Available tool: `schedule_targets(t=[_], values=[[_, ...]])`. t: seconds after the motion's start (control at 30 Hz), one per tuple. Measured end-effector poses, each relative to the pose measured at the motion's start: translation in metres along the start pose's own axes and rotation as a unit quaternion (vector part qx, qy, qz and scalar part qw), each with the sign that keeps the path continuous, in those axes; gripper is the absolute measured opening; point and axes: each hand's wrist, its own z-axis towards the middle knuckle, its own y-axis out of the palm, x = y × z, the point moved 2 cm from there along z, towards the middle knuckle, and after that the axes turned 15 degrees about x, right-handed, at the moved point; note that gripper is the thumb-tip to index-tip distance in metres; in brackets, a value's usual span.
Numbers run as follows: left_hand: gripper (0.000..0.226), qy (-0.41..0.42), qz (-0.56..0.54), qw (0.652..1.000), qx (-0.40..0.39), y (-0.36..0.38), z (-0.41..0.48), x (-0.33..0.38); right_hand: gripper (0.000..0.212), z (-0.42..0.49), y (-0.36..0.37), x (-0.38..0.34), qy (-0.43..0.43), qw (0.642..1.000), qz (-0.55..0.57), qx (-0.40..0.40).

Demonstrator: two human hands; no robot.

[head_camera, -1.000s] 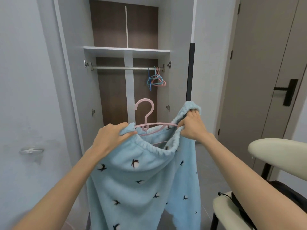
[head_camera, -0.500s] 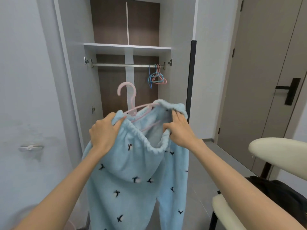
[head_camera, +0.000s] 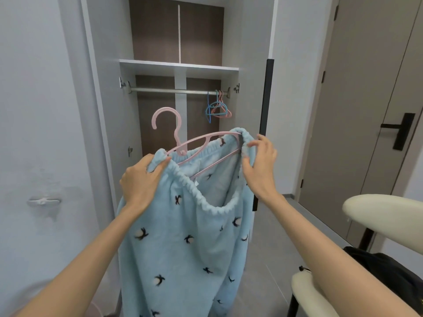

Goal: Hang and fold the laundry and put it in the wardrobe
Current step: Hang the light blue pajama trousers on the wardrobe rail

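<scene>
Hanging step: your left hand grips the trousers and hanger, your right hand pinches their far corner; next, lift the hanger onto the rail

head view — forward, down, close to wardrobe

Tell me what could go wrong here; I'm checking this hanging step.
The elastic waistband of the blue pyjama trousers is stretched over the pink hanger; it may slip off if the left hand or right hand lets go. The rail sits higher, so lifting one-handed could tilt the hanger.
</scene>
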Motion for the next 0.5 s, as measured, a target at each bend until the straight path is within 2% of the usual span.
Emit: schedule_targets(t=[0.1,0.13,0.3,0.37,0.5], values=[[0.038,-0.005,-0.017,1.000,-0.002,0.000,-0.002,-0.002,0.055,0.015,0.003,0.010,0.128,0.991,-0.022,-0.034],[0.034,-0.005,-0.022,1.000,-0.004,-0.001,-0.003,-0.002,0.058,0.018,0.003,0.013,0.153,0.987,-0.023,-0.047],[0.027,0.006,-0.044,0.999,-0.016,-0.004,-0.003,-0.007,0.021,0.028,-0.001,0.021,0.119,0.989,-0.068,-0.051],[0.028,0.026,-0.050,0.998,-0.037,-0.003,-0.003,-0.009,0.020,0.035,-0.004,0.022,0.133,0.989,-0.055,-0.040],[0.030,0.056,-0.055,0.994,-0.080,0.002,0.000,-0.004,0.022,0.047,-0.007,0.019,0.225,0.974,0.004,0.010]])
